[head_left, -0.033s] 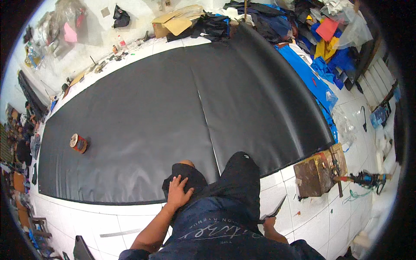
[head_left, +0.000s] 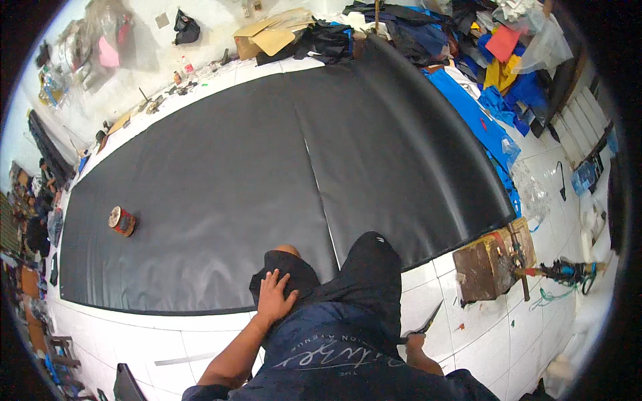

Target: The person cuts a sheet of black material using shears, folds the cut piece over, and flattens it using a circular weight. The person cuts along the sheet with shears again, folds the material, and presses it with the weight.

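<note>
My left hand (head_left: 275, 297) rests flat on my left knee with its fingers spread, holding nothing. Low beside my right thigh, my right hand (head_left: 416, 349) is closed round the handle of dark scissors (head_left: 428, 322); their blades point away to the right, and part of the handle is hidden in the hand. Ahead of me a large black sheet (head_left: 221, 180), smooth and leather-like, covers the floor. A narrow gap runs through it from between my knees toward the far side, with white showing through. The sheet's right side curves up into a raised roll.
A red can (head_left: 122, 220) stands on the sheet's left part. At right are a worn brown box (head_left: 483, 271) and blue sheeting (head_left: 476, 120). Piled cloth (head_left: 414, 33) and cardboard (head_left: 271, 37) lie along the back. A grey strip (head_left: 187, 359) lies on the white tiles at near left.
</note>
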A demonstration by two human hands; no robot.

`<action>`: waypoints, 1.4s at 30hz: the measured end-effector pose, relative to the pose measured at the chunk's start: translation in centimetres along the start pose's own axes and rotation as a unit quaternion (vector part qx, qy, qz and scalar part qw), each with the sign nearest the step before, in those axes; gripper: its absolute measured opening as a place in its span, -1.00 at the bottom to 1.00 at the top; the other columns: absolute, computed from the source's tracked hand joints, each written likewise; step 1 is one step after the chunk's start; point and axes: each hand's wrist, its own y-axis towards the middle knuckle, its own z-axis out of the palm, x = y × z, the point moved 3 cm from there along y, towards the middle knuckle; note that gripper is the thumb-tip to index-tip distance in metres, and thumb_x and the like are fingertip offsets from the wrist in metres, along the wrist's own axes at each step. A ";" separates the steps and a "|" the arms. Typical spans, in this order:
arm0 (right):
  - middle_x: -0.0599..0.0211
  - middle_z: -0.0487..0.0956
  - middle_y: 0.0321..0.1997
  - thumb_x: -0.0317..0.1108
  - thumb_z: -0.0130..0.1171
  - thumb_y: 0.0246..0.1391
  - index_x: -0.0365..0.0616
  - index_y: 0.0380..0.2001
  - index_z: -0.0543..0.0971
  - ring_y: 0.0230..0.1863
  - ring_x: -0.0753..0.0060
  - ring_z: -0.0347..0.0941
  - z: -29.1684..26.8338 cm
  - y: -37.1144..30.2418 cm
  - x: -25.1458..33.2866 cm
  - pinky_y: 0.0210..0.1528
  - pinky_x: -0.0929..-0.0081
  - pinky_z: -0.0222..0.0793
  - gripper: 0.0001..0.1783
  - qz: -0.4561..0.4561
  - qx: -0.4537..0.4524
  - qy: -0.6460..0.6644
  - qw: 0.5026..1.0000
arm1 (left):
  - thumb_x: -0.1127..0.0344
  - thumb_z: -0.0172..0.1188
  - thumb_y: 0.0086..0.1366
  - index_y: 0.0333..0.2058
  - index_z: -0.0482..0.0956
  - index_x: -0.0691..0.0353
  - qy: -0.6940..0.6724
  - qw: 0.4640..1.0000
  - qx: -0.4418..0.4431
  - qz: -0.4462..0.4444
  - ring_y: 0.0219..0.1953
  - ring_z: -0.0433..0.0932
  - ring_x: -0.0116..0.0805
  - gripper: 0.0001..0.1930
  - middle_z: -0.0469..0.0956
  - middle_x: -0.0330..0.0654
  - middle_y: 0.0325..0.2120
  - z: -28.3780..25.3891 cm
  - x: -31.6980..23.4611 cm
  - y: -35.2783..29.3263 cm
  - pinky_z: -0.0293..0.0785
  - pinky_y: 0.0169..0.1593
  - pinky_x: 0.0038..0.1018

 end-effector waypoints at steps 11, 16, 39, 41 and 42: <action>0.21 0.69 -0.24 0.02 0.22 -0.08 -0.09 -0.36 0.70 -0.22 0.10 0.64 -1.4 2.2 3.8 -0.14 0.30 0.55 -0.60 -0.278 0.162 -0.425 0.846 | -0.03 0.25 0.18 0.13 0.44 0.13 -0.042 0.999 -0.025 0.012 0.20 0.29 0.18 -0.40 0.34 0.16 0.13 -5.3 0.0 2.5 0.18 0.27 -0.03; 0.11 0.65 -0.12 -0.15 0.03 0.16 -0.18 -0.22 0.63 -0.06 0.07 0.58 0.0 0.0 17.5 0.05 0.18 0.46 -0.65 -0.328 0.140 -0.173 0.918 | -0.02 0.25 0.16 0.17 0.36 0.14 -0.015 1.000 0.009 0.008 0.22 0.23 0.29 -0.35 0.29 0.23 0.17 -5.1 -2.0 0.1 0.09 0.32 0.03; 0.07 0.35 0.29 0.33 0.07 0.14 -0.34 0.27 0.27 0.28 0.15 0.24 -16.0 -3.0 44.0 0.34 0.26 0.04 -0.04 0.013 0.108 0.393 0.913 | -0.08 0.17 0.20 0.08 0.48 0.17 0.045 0.853 0.520 0.006 0.13 0.38 0.03 -0.43 0.44 0.05 -0.01 -13.2 -16.5 -2.7 0.30 0.17 -0.04; 0.13 0.43 0.19 0.35 0.08 0.13 -0.29 0.23 0.33 0.15 0.18 0.32 -19.6 -5.3 46.6 0.18 0.27 0.19 -0.07 -0.017 0.139 0.424 0.895 | -0.12 0.16 0.21 0.07 0.50 0.17 0.059 0.841 0.537 -0.035 0.10 0.42 0.05 -0.42 0.47 0.06 -0.03 -13.7 -17.4 -0.8 0.34 0.14 -0.05; 0.08 0.49 0.05 0.29 0.02 0.20 -0.33 0.13 0.40 0.02 0.15 0.38 -21.3 -7.4 48.5 0.09 0.22 0.23 -0.17 -0.070 0.093 0.354 0.928 | -0.16 0.15 0.22 0.07 0.52 0.17 0.068 0.830 0.548 -0.079 0.06 0.46 0.06 -0.40 0.49 0.08 -0.06 -13.2 -17.7 0.8 0.38 0.10 -0.06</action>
